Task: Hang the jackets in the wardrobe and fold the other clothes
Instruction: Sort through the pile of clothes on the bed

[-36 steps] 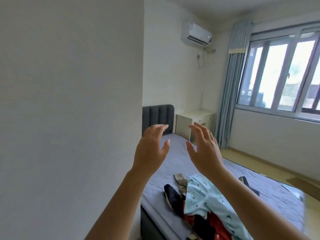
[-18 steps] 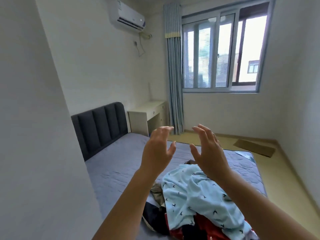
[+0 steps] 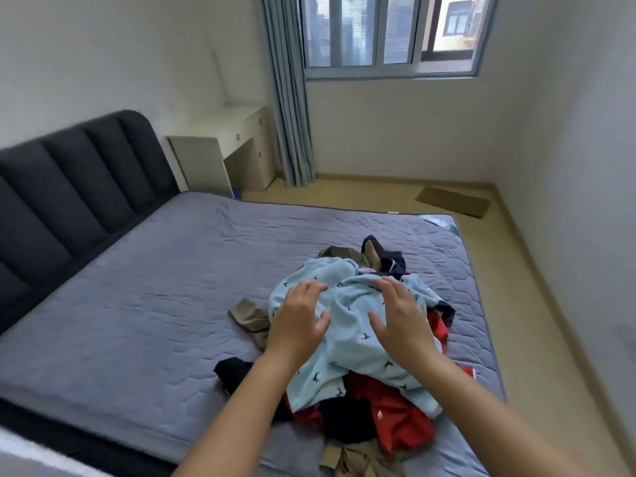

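Clothes [image 3: 344, 370] lie heaped on the right part of the grey mattress [image 3: 144, 304], close to the near edge of the bed. On top of the heap is a light blue garment [image 3: 354, 304] printed with small dark birds, crumpled and draped over the rest. A red garment [image 3: 399, 414] shows from under its near side, with dark fabric bunched against it. A khaki piece [image 3: 249, 313] sticks out to the left, a dark navy piece [image 3: 234, 370] lies just beside your left forearm, and more khaki cloth [image 3: 358, 459] trails off at the near edge. Further dark and khaki folds [image 3: 375, 256] peek out at the far side.

Your left hand [image 3: 299, 318] and right hand [image 3: 399, 321] are both stretched out over the light blue garment, palms down, a gap between them. The fingers of each are spread and loosely bent, with nothing held. Whether the fingertips touch the cloth or hang just above it you cannot tell from this angle.

At the left a dark padded headboard [image 3: 75, 187] stands against the wall. Beyond the bed is a pale desk [image 3: 223, 146], a blue-grey curtain [image 3: 289, 98] beside the window [image 3: 389, 32], and a flat brown sheet [image 3: 452, 201] on the floor by the far wall.
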Tool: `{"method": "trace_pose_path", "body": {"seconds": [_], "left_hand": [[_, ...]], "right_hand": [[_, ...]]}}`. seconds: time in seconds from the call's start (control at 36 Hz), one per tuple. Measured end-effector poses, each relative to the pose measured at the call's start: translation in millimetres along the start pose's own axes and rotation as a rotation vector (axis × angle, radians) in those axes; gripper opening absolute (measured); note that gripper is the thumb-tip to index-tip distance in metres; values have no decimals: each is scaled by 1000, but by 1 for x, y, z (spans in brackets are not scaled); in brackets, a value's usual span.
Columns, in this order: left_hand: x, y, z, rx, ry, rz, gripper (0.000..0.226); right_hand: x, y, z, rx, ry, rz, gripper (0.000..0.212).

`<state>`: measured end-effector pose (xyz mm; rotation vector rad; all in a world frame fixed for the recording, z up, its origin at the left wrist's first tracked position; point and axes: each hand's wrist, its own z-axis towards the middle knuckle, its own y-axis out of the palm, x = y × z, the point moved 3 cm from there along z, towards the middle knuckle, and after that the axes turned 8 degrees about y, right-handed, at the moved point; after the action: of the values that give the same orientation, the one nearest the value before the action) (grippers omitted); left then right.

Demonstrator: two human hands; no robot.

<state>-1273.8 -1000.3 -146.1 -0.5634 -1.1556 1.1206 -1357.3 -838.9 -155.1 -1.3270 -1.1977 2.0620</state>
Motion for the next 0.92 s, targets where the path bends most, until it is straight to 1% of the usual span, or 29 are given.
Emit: {"method": "trace_pose_path", "body": {"seconds": [0.14,0.25,0.36,0.47,0.58,0.67,0.81,0.92], "left_hand": [[-54,79,10,-123,-88,-5,37],[-99,140,8,-224,-138,12,37],[-147,197,3,-339,-161,49,37],[-191,250,-4,-446,-169,69,36],[-229,299,-10,-537,-152,65,37],[-253,330,-14,-594,-130,77,39],[-284,369,-23,-675,-108,122,41],[-298,389,-26,-706,-97,150,41]], "right_hand": [[56,85,39,-199,112,-111,56],[93,153,53,-348,173,-183,55],[129,214,59,-417,218,-242,53],[163,272,59,-454,290,-271,54],[188,327,59,-493,322,-323,55],[200,363,59,-485,342,-341,54],[212,402,62,-448,383,-378,59],[221,416,64,-425,391,-386,56]]}}
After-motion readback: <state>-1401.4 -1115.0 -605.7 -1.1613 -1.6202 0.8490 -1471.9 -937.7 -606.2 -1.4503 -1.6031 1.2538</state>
